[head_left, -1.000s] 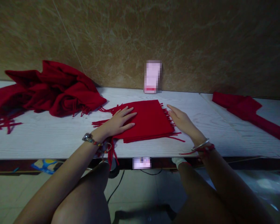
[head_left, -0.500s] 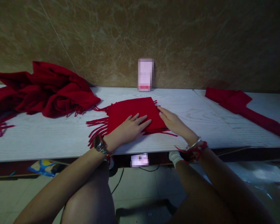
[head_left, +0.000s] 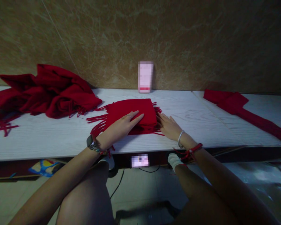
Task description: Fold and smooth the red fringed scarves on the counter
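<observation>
A red fringed scarf [head_left: 133, 107], folded into a flat rectangle, lies on the white wood-grain table [head_left: 178, 120] in front of me. Across its near left part rests my left hand [head_left: 120, 125], fingers stretched out over the cloth. My right hand [head_left: 170, 125] lies palm down at the scarf's right edge, its fingertips touching the fringe and the cloth's corner. Fringe sticks out on both the left and right sides. The near left corner is hidden under my left hand and wrist.
A crumpled red scarf [head_left: 58, 93] is heaped at the left. Another red cloth [head_left: 234, 101] lies at the right. A blurred-out pink and white object [head_left: 145, 77] leans against the brown marbled wall [head_left: 178, 40]. Below the table's front edge is a blue and yellow package [head_left: 44, 167].
My left hand has slid right and down the scarf from its left end. My right hand, apart from the scarf before, has come in to its right edge and spread flat.
</observation>
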{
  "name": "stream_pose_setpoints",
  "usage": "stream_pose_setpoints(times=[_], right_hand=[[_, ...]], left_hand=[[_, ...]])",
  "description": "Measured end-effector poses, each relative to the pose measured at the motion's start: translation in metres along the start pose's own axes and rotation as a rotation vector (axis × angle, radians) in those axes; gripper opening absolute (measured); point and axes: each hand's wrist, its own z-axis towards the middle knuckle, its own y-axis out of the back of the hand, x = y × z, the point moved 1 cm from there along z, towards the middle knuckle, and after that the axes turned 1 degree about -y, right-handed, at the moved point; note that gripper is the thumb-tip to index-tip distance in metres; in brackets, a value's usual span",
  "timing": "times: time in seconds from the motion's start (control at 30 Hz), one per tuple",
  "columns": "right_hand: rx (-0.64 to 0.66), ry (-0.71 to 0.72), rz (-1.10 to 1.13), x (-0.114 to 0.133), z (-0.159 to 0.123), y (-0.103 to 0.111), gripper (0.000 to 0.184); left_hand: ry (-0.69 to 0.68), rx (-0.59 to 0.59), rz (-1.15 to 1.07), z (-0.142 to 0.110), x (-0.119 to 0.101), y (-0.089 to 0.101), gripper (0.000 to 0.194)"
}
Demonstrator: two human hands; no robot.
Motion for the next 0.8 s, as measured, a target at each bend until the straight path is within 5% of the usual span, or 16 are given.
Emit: stream_pose_setpoints(times=[0.2, 0.47, 0.63, 0.8], right_hand=[[-0.022, -0.036, -0.06, -0.002, 0.001, -0.003, 0.051], [-0.032, -0.033, -0.048, -0.006, 0.004, -0.008, 0.052], [-0.024, -0.029, -0.043, -0.006, 0.005, -0.008, 0.051], [-0.032, -0.02, -0.053, -0.006, 0.004, -0.007, 0.051]], left_hand=[[0.054, -0.106, 0.016, -0.01, 0.013, 0.005, 0.057], [0.04, -0.023, -0.001, -0.005, -0.006, 0.0, 0.051], [0.226, -0.071, -0.017, 0.008, -0.019, 0.011, 0.054], [0.341, -0.225, 0.006, 0.005, -0.001, 0.02, 0.057]])
